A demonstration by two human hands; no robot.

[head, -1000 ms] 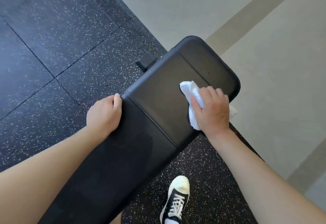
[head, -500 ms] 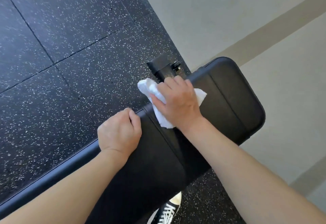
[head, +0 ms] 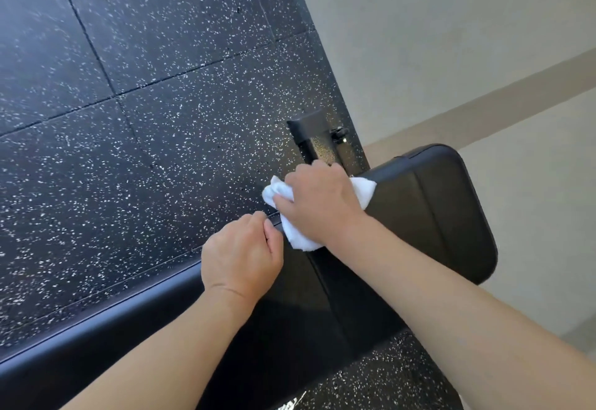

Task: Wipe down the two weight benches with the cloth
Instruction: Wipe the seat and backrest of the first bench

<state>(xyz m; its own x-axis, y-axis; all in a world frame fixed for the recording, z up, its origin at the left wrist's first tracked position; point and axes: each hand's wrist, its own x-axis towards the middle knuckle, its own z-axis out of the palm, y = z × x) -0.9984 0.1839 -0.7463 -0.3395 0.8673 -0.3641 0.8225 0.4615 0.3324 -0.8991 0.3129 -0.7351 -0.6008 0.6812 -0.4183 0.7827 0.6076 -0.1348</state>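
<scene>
A black padded weight bench (head: 432,216) runs from the lower left to the right of the head view. My right hand (head: 319,203) grips a bunched white cloth (head: 298,237) and presses it over the bench's far edge, near the seam between the two pads. My left hand (head: 240,258) sits just left of it, fingers curled over the same far edge of the bench. Only this one bench is in view.
The bench's black metal foot (head: 309,135) with a small knob stands on the speckled black rubber floor (head: 145,119) beyond the pad. A pale smooth floor (head: 483,38) with a beige stripe begins at the right. The tip of my shoe (head: 292,405) shows at the bottom.
My right hand swept the cloth from the near right side of the pad across to its far edge. My left hand stayed on the far edge while the view shifted.
</scene>
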